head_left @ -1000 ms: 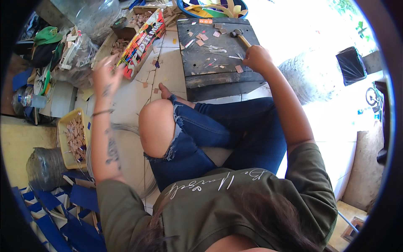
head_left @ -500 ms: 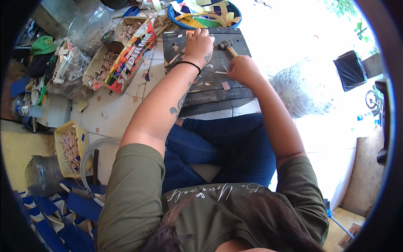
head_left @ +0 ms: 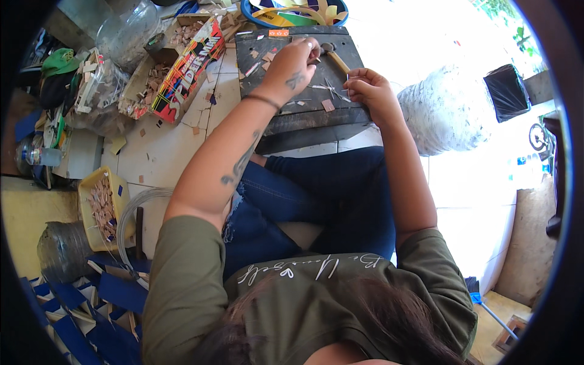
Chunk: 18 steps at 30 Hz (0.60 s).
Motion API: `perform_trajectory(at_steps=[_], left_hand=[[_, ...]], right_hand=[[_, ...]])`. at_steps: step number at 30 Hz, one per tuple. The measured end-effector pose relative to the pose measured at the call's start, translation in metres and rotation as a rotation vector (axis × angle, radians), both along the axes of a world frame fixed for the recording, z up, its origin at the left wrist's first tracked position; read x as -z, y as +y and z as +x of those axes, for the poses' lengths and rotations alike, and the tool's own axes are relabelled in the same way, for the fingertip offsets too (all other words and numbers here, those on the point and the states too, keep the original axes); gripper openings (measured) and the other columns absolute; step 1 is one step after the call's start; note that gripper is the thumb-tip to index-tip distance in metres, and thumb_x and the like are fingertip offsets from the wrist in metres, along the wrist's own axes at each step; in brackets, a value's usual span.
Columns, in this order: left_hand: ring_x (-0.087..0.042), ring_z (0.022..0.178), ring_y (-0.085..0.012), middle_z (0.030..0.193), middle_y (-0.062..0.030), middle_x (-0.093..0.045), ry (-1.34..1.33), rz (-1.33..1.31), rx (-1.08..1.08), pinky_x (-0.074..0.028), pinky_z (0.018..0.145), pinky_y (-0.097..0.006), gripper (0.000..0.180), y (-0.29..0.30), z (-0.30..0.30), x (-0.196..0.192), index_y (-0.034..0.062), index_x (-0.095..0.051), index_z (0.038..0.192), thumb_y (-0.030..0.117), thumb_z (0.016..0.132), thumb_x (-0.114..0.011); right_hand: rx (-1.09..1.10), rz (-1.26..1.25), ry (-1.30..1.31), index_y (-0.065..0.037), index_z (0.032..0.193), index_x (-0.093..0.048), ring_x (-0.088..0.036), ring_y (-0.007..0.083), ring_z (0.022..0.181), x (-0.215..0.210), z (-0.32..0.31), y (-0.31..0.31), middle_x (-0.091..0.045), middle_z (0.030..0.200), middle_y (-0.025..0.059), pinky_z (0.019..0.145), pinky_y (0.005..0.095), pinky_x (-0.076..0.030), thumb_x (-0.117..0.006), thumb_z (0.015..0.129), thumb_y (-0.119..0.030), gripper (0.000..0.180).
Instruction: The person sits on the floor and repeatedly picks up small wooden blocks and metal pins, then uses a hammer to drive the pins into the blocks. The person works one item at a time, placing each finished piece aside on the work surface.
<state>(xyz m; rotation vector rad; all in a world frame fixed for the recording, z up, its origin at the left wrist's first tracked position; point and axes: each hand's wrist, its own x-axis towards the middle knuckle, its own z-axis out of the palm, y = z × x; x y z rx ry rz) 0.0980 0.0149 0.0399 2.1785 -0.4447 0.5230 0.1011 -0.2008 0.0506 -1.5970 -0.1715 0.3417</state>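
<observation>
Fingertips of right hand (head_left: 375, 94) pinched together, apparently on thin pale wire (head_left: 348, 78). Hammer (head_left: 338, 60) just ahead of them over black block (head_left: 304, 129), long axis slanting forward-left, tan handle nearest those fingers; contact unclear. Dark metal head farther off, just beside left hand (head_left: 294, 66), fingers curled inward, hold on anything hidden.

White script (head_left: 322, 267) on shirt (head_left: 316, 310), lettering (head_left: 191, 79) on carton (head_left: 177, 92)
</observation>
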Motion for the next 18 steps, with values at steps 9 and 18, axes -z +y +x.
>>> perform_trajectory(at_steps=[9, 18], left_hand=[[-0.060, 0.080, -0.0233, 0.078, -0.0051, -0.064, 0.074, -0.083, -0.231, -0.046, 0.076, -0.036, 0.015, -0.004, -0.110, 0.028, 0.0106, -0.068, 0.087, 0.009, 0.073, -0.073], [-0.059, 0.083, -0.0237, 0.080, -0.0040, -0.065, 0.052, -0.084, -0.242, -0.044, 0.081, -0.036, 0.017, -0.001, -0.107, 0.040, 0.0109, -0.069, 0.085, 0.013, 0.070, -0.077]], right_hand=[[-0.008, 0.043, -0.121, 0.000, 0.096, -0.066, -0.063, 0.0090, 0.077, 0.017, -0.041, 0.024, -0.069, 0.086, 0.0050, 0.066, 0.0214, -0.048, -0.070, 0.081, -0.006, 0.017], [0.003, -0.216, -0.544, 0.000, 0.086, -0.068, -0.067, 0.0091, 0.073, 0.010, -0.061, 0.054, -0.070, 0.078, 0.0045, 0.070, 0.0240, -0.053, -0.072, 0.080, -0.007, 0.010]])
